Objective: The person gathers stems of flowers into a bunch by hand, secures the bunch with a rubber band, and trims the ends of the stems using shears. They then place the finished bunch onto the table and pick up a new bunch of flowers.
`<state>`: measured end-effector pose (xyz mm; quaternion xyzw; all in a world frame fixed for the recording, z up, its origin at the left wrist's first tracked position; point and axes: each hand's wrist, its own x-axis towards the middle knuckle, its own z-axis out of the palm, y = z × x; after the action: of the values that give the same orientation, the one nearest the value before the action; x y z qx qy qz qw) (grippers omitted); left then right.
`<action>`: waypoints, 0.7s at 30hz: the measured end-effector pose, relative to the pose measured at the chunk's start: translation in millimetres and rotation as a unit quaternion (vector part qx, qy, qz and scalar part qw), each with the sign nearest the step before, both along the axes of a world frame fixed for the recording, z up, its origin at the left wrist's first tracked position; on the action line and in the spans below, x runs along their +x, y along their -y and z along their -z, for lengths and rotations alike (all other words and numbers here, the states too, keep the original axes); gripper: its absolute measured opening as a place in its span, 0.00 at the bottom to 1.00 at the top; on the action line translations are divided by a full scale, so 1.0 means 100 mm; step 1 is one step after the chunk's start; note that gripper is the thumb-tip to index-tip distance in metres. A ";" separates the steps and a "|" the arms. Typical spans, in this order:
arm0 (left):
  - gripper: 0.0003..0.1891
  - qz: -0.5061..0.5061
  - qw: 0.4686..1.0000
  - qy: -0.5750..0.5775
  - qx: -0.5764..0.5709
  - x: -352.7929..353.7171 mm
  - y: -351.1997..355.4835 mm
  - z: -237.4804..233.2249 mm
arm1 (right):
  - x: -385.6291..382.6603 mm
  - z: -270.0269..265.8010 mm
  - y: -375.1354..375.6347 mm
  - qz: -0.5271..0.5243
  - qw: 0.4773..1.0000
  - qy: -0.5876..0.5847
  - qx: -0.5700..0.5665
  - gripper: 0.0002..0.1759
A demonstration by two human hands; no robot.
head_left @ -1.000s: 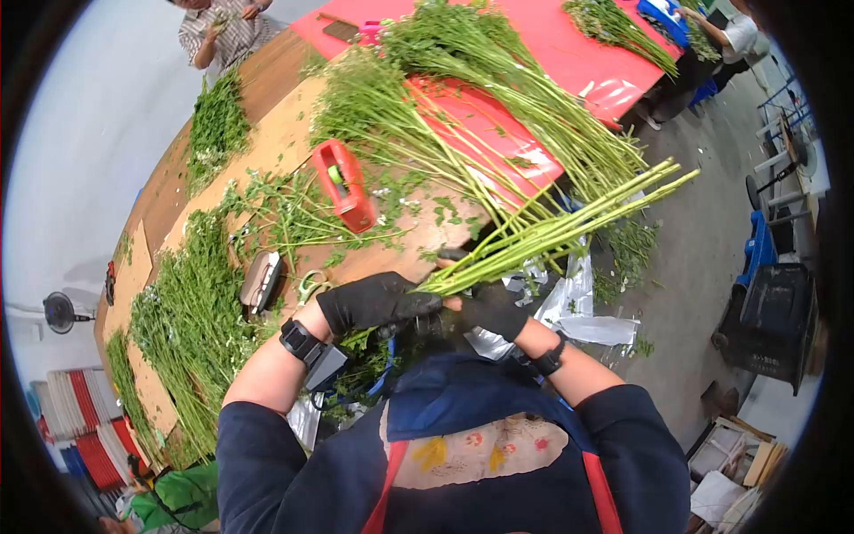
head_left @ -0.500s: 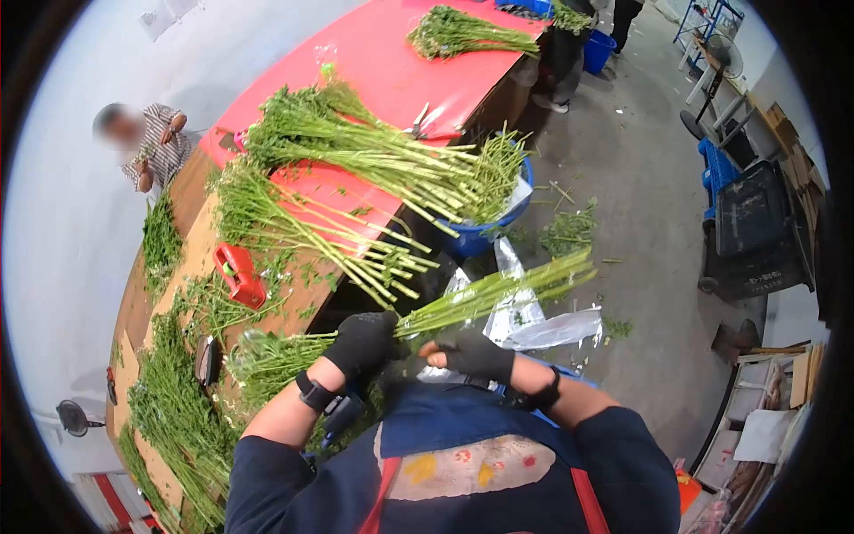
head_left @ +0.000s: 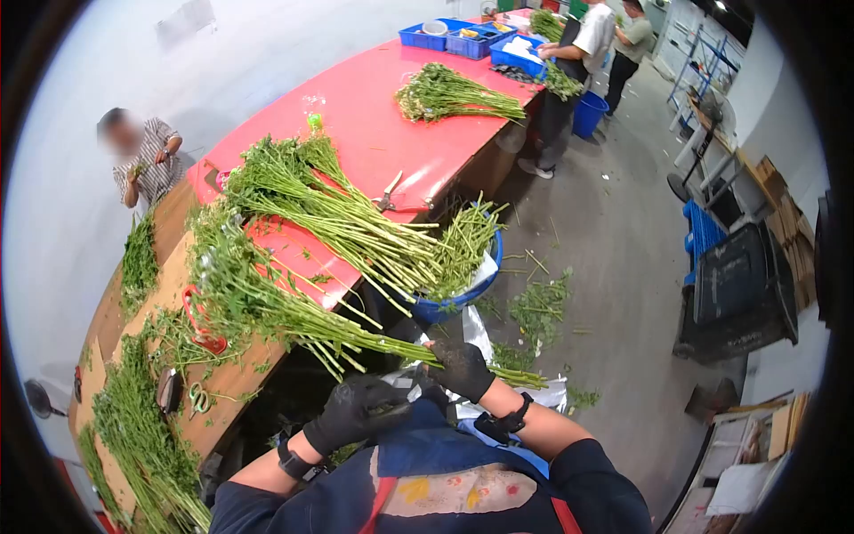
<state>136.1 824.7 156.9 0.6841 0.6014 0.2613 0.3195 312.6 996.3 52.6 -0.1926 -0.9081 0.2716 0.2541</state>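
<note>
My right hand (head_left: 461, 369), in a black glove, is wrapped round the lower stems of a bunch of leafy green stems (head_left: 391, 343). The cut ends poke out past the hand to the right. The bunch's leafy tops lie up on the table's left part, beside the other bunches. My left hand (head_left: 360, 411), also black-gloved, is apart from the bunch, low in front of my apron (head_left: 463, 489). Its fingers are curled, and whatever may be inside them is hidden. A larger bunch of stems (head_left: 342, 218) lies just beyond, its cut ends over the table edge.
A blue bucket (head_left: 445, 308) of cut stems stands by the red table (head_left: 356, 89). Pruning shears (head_left: 389, 191), green-handled scissors (head_left: 198, 399) and a red holder (head_left: 203, 325) lie on top. People (head_left: 574, 71) work at the far end; another person (head_left: 147, 160) is at left.
The bunch's tops have swung up onto the table, and my right hand has closed round its stems. My left hand has let go and dropped lower. The view has tilted up.
</note>
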 end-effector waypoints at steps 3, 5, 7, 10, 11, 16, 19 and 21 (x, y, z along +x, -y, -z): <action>0.26 -0.257 0.875 0.399 -0.096 -0.21 -0.25 0.30 | -0.35 -0.11 -0.24 -0.061 0.998 0.012 0.017 0.23; 0.25 -0.246 0.882 0.402 0.002 -0.55 -0.46 0.51 | -0.60 -0.18 -0.43 -0.139 0.988 0.062 0.030 0.25; 0.20 -0.243 0.920 0.277 0.135 -0.82 -0.61 0.72 | -0.87 -0.24 -0.70 -0.268 0.959 0.086 0.024 0.28; 0.12 -0.331 0.593 0.723 0.127 -0.98 -0.85 1.10 | -1.52 -0.72 -1.32 -0.373 0.912 0.168 -0.031 0.26; 0.12 -0.281 0.500 0.809 0.127 -1.08 -0.90 1.13 | -1.72 -0.74 -1.54 -0.325 0.937 0.121 -0.050 0.22; 0.14 -0.342 0.462 0.807 0.135 -1.38 -0.96 1.11 | -3.14 -0.73 -2.35 -0.217 0.952 0.196 -0.091 0.19; 0.15 -0.414 0.453 0.774 0.154 -1.55 -0.93 1.14 | -3.93 -0.39 -2.42 -0.174 0.949 0.260 -0.029 0.29; 0.15 -0.453 0.490 0.721 0.189 -1.67 -0.86 1.11 | -4.33 -0.10 -2.39 -0.138 0.948 0.284 0.033 0.33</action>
<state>-31.4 910.9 45.6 -0.0654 0.3245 0.8792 0.3428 -120.5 1235.3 62.6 -0.1264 -0.9687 0.2082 -0.0484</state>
